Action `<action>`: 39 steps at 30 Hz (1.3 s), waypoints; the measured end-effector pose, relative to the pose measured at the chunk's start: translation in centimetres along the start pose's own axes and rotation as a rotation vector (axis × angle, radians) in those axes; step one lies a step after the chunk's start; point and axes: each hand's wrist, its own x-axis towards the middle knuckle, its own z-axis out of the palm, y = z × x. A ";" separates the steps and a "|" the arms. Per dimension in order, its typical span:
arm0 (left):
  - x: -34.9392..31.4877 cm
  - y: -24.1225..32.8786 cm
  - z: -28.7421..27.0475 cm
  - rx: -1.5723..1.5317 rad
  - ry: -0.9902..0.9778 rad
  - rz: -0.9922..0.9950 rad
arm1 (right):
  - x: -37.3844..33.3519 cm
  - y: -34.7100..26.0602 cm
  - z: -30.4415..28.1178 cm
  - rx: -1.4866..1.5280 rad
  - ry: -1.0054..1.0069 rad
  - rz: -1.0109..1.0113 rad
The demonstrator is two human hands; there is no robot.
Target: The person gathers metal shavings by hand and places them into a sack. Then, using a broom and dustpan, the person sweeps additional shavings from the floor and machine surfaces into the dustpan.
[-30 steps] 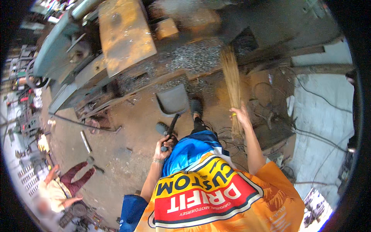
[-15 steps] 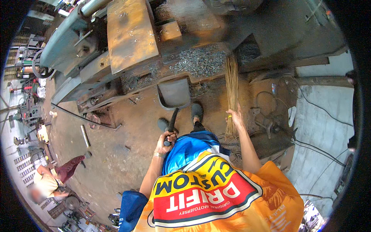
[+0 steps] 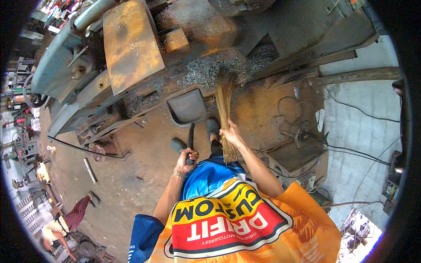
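Observation:
My left hand (image 3: 187,159) is closed round the black handle of a grey dustpan (image 3: 187,106), which I hold near the machine's front edge. In my right hand (image 3: 232,133) is a broom of thin tan bristles (image 3: 225,98), gripped near its lower bound end. The broom's far tips reach into a heap of metal shavings (image 3: 206,70) lying on the machine's bed. The dustpan is just left of the broom, apart from it.
A large rusty machine (image 3: 131,44) with a handwheel (image 3: 33,91) fills the far side. Cables (image 3: 359,155) run along the pale wall at right. A metal bar (image 3: 90,170) lies on the floor (image 3: 127,184). Another person (image 3: 72,217) is at the lower left.
My right hand has brought the broom leftward, closer to the dustpan, its tips moving across the shavings. The dustpan stays in my left hand. The whole view has shifted somewhat.

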 end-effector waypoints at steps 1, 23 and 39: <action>0.2 -0.1 0.1 0.029 -0.003 0.013 | -1.3 -0.2 -0.4 0.098 -0.050 0.012; 1.6 -1.8 2.9 0.132 0.122 0.073 | -1.0 -1.2 3.1 0.227 -0.181 0.055; 2.5 -2.7 4.4 0.162 0.173 0.145 | -5.5 -0.4 5.0 0.137 -0.239 -0.030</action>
